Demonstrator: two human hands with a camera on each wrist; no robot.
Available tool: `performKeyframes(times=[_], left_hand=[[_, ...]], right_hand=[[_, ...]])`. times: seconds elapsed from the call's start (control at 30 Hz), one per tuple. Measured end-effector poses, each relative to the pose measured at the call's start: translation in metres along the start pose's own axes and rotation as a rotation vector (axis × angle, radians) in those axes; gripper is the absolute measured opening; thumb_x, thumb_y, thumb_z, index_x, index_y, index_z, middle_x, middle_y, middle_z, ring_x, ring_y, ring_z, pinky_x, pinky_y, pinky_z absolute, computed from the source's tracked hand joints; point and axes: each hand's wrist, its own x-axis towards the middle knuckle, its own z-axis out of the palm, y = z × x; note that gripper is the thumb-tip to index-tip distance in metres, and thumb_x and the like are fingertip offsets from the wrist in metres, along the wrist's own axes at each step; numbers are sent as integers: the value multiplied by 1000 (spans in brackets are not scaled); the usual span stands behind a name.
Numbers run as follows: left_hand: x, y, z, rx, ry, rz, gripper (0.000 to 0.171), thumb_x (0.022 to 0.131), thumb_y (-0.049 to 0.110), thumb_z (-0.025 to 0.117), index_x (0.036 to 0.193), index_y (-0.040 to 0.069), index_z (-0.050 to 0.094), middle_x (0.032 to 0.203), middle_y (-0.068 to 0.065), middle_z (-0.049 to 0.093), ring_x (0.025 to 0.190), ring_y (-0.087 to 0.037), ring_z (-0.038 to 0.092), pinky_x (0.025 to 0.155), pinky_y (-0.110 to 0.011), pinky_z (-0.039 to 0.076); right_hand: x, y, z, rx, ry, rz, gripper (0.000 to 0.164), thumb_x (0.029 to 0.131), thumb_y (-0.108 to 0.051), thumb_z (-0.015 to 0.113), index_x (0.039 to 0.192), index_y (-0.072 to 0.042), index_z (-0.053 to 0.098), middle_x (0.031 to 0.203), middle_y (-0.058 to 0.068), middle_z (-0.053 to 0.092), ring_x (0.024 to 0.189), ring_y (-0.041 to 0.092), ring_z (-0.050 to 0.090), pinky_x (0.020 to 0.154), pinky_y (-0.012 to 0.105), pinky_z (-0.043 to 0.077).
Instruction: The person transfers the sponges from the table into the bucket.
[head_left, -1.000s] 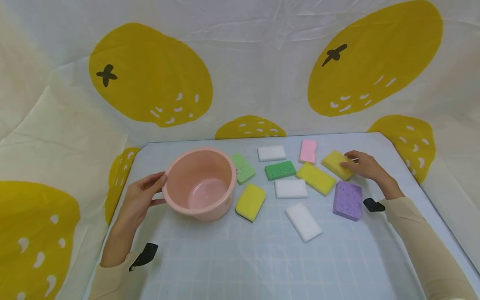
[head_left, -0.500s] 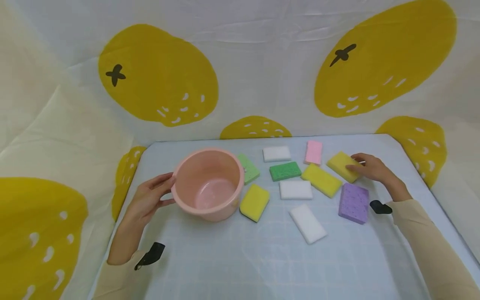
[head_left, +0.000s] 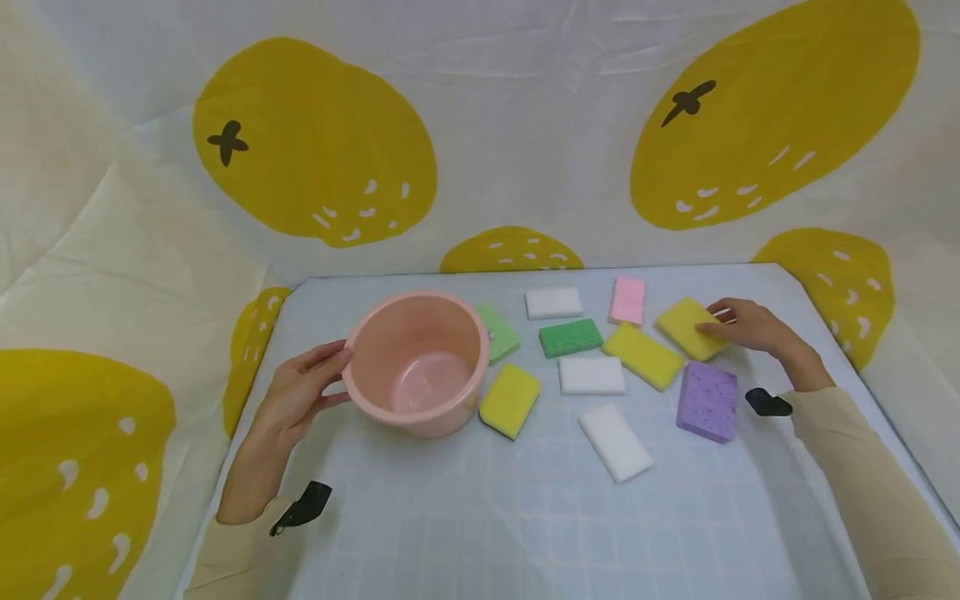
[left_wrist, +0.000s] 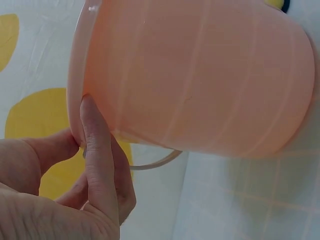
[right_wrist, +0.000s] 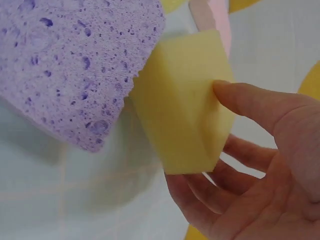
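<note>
My left hand pinches the rim of a pink plastic bucket on its left side. In the left wrist view, the bucket's outer wall and a thin handle show beside the fingers. My right hand holds the right end of a yellow sponge. Its thumb lies on the face of the yellow sponge, with the other fingers behind and under the far edge, as the right wrist view shows. A purple sponge with large pores lies just in front of that one.
Between the hands lie several more sponges: white, dark green, pink and yellow. Another yellow sponge sits right of the bucket, which partly hides a light green sponge. A patterned cloth hangs behind.
The head view has shifted, moving the whole scene slightly right. The bucket overlaps the light green sponge a little more. My right wrist has moved slightly right; both grips stay.
</note>
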Motion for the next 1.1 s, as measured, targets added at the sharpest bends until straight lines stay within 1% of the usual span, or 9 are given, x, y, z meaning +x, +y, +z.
performKeyframes(times=[0.13,0.2,0.4,0.47,0.57,0.73,0.93,1.03,1.1], left_hand=[[0,2,2,4,9,1,73,94,39,75,150,2,47,113,8,66,98,-9,66,81,-30,62],[0,2,3,3,10,-1,73,94,39,75,150,2,47,114,7,66,98,-9,65,81,-30,62],[-1,2,1,-18,-1,-8,75,92,39,77,150,2,47,112,9,67,97,-9,65,81,-30,62],[-1,2,0,-27,-6,-4,75,92,39,77,150,1,47,111,9,67,97,-8,66,80,-30,62],[-1,2,0,-30,-8,5,73,93,38,77,149,1,48,110,10,68,96,-8,66,80,-31,62],[2,2,1,-8,4,31,71,94,38,76,148,1,49,111,10,67,96,-8,66,80,-30,62],[4,1,0,-16,-2,37,69,94,37,76,147,0,51,107,11,70,94,-8,67,78,-30,62],[4,1,1,-16,-7,35,70,94,37,76,147,0,50,108,11,69,94,-8,67,79,-30,62],[4,1,1,-12,-9,38,71,93,38,76,148,0,50,109,11,69,95,-8,67,79,-30,62]], right_hand=[[-5,-3,-10,-9,-11,-1,68,103,-39,62,138,16,45,134,43,48,121,57,47,98,73,43],[-8,-5,-14,-21,-2,-7,66,102,-37,65,136,16,47,132,42,51,118,56,50,96,72,45],[-13,-13,-23,-28,36,-20,62,99,-35,70,132,15,52,125,39,57,103,46,62,90,62,54],[-13,-17,-25,-21,48,-18,62,99,-35,70,133,14,52,125,38,57,102,44,64,90,59,56],[-14,-25,-28,-9,65,-34,62,99,-34,71,133,14,52,125,37,58,102,43,65,87,53,59],[-15,-44,-31,35,90,-71,63,98,-36,71,133,14,53,126,36,59,103,42,66,81,42,62],[-15,-64,-33,110,92,-61,68,98,-43,70,137,10,52,130,31,59,107,37,64,80,32,62],[-15,-74,-34,133,83,-60,72,98,-47,69,140,9,50,133,31,56,112,39,62,83,31,61],[-16,-83,-36,143,81,-61,74,97,-49,68,141,8,49,133,30,55,115,40,61,85,34,61]])
